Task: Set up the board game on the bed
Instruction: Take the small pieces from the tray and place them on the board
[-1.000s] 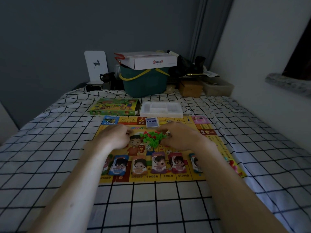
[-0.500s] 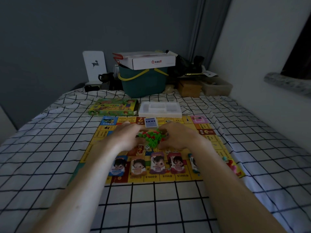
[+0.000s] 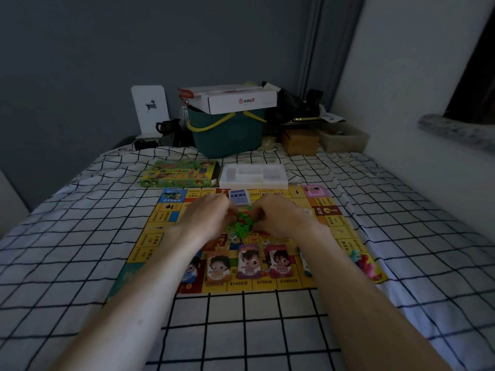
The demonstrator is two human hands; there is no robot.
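1. Both hands sit knuckles-up on the board [image 3: 150, 236], the left hand [image 3: 206, 218] and right hand [image 3: 281, 215] closing in from either side on a heap of small green pieces [image 3: 242, 223].
2. Fingers of each hand curl down against the heap; whether they pinch any piece or only cup the pile cannot be told, since the fingertips are hidden and blurred.
3. A few red bits show among the green.
4. White dice [image 3: 233, 237] lie just beside the heap, on its near side.
5. Lying flat on the checked bed sheet [image 3: 67, 250], the board has yellow border squares.
6. Four character cards [image 3: 249, 261] stand in a row along its near edge, between the forearms; a fifth is partly hidden by the left arm.
7. A blue card deck [image 3: 239, 196] rests on the far edge, just past the hands.
8. Coloured pawns [image 3: 361, 259] lie at the near right corner.
9. Beyond the board sit the green game box [image 3: 179, 174] and, just right of it, a white plastic tray [image 3: 253, 175].
10. Farther back, a teal basket [image 3: 227, 135] carries a white carton [image 3: 235, 100].
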